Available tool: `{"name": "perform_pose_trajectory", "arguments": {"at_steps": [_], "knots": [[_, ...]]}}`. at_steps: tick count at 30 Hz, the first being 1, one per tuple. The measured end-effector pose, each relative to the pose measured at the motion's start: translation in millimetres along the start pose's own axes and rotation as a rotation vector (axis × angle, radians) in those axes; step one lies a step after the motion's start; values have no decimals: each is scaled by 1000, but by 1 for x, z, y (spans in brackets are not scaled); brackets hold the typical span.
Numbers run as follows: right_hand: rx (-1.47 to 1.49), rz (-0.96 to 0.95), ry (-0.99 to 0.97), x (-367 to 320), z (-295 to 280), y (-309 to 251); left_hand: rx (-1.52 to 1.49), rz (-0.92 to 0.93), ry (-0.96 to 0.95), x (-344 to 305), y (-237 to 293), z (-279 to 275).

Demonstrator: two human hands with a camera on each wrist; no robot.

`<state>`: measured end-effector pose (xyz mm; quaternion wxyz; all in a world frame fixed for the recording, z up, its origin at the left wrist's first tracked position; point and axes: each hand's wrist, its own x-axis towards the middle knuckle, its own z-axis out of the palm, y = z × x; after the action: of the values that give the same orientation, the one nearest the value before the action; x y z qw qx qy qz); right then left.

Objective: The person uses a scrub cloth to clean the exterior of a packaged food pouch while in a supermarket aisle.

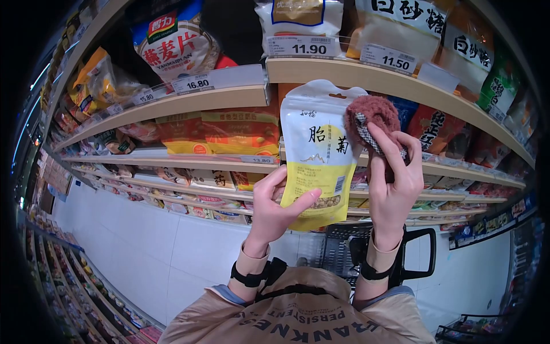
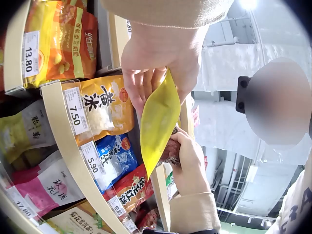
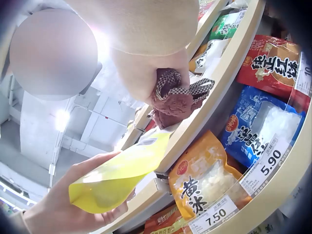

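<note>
My left hand (image 1: 270, 206) grips a white and yellow stand-up pouch (image 1: 314, 129) by its lower left side, thumb across the front. Dried contents show through a small window near the pouch's bottom, and its printed front faces me. In my right hand (image 1: 395, 189) is a fuzzy reddish-brown cloth (image 1: 375, 109) with black-and-white checked trim, held against the pouch's upper right edge. The left wrist view shows the pouch's yellow base (image 2: 161, 122) from below. From the right wrist, the bunched cloth (image 3: 173, 105) appears beside the pouch's far end.
Shelves with price tags (image 1: 301, 49) stand in front, stocked with bagged goods such as an oatmeal bag (image 1: 175, 46) and sugar bags (image 1: 401, 26). Below my arms is a black cart (image 1: 338, 252) on a pale tiled floor (image 1: 154, 252). More stocked shelves (image 1: 74, 286) run along the left.
</note>
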<state>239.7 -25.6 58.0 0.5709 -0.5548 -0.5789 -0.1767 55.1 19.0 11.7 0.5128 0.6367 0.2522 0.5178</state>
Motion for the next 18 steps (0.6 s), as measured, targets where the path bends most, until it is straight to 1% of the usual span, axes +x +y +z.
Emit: {"name": "perform_pose_trajectory", "arguments": {"at_steps": [4, 6, 7, 9, 10, 12, 13, 14, 16, 17, 18], "knots": [[40, -68, -127, -9, 2, -17, 8, -12, 10, 2, -2, 6], [105, -63, -220, -14, 3, -26, 4, -47, 24, 2, -4, 7], [146, -104, -253, -17, 5, -28, 5, -48, 22, 2, -6, 7], [286, -132, -347, -18, 8, -32, 13, 65, 64, 1, -12, 7], [358, -153, -388, -19, 10, -34, 14, 64, 64, 1, -12, 8], [338, -160, -368, -19, 16, -34, 15, 127, 131, 1, -10, 12], [318, -167, -347, -19, 18, -33, 94, 161, 104, 3, -18, 7], [289, -173, -306, -18, 20, -29, 95, 162, 108, 3, -18, 6], [174, -169, -240, -14, 18, -23, 155, 72, 70, 4, -14, 5], [141, -101, -230, -10, 12, -22, 145, 15, 34, 4, -10, 5], [107, -89, -179, -6, 8, -19, 144, 14, 35, 4, -8, 6]]}}
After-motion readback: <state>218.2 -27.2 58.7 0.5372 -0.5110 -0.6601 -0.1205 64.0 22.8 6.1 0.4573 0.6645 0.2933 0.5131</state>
